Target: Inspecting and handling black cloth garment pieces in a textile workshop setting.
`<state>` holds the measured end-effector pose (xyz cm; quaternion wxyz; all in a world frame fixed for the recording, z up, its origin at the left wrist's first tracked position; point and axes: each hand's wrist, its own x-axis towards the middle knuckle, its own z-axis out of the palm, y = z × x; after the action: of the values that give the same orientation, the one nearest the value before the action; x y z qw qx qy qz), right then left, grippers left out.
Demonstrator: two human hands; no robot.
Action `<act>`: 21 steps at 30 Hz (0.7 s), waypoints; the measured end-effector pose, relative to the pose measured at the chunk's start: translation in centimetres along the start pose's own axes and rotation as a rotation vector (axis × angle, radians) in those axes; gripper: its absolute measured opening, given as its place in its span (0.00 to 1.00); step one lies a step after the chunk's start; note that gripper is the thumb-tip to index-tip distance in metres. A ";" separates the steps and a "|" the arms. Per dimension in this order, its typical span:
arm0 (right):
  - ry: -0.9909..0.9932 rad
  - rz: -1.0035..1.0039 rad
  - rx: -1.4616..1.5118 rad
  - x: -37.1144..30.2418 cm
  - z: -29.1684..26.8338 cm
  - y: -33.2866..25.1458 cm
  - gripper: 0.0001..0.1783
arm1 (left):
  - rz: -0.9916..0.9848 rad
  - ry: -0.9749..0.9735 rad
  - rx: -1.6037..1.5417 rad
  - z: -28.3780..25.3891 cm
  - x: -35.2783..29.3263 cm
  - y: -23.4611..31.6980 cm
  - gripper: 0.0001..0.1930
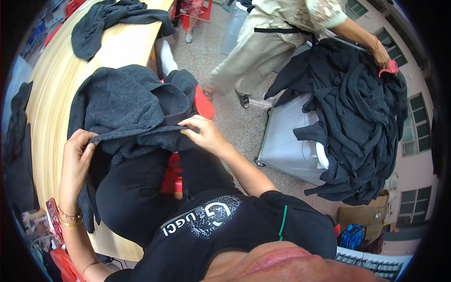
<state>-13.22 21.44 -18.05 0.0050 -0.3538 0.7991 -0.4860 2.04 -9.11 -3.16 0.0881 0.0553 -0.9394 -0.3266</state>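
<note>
A dark grey knitted garment (124,96) lies bunched over the edge of the wooden table and across my lap. My left hand (77,152) pinches one end of a folded edge of it. At the other end of that edge, my right hand (202,134) grips the cloth between thumb and fingers. The edge runs nearly straight between the two hands. Behind it the rest of the garment forms a loose heap with an open fold on its right side.
Another dark garment (117,21) lies farther up the wooden table (51,98). To the right, dark garments (357,113) overflow a pale wheeled bin (286,141). A co-worker's hand (381,57) holds a pink object over them. A blue checked bag (352,236) and cardboard boxes (361,216) stand beyond.
</note>
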 end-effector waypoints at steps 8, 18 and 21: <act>0.049 0.270 0.404 0.1 -2.2 -0.9 0.11 | -0.219 -0.113 -0.353 0.3 0.5 0.2 0.11; 0.001 -0.802 -0.008 6.6 -4.2 -13.9 0.14 | -0.101 -0.036 -0.929 2.5 4.2 5.4 0.04; 0.043 -0.846 0.001 7.6 -2.4 -14.2 0.15 | -0.029 -0.151 -1.018 3.8 4.8 5.1 0.08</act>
<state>-11.85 15.05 -3.17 -0.2113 -0.6405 0.5831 -0.4529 -3.67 -3.63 -2.27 0.0310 -0.0052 -0.6644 -0.7467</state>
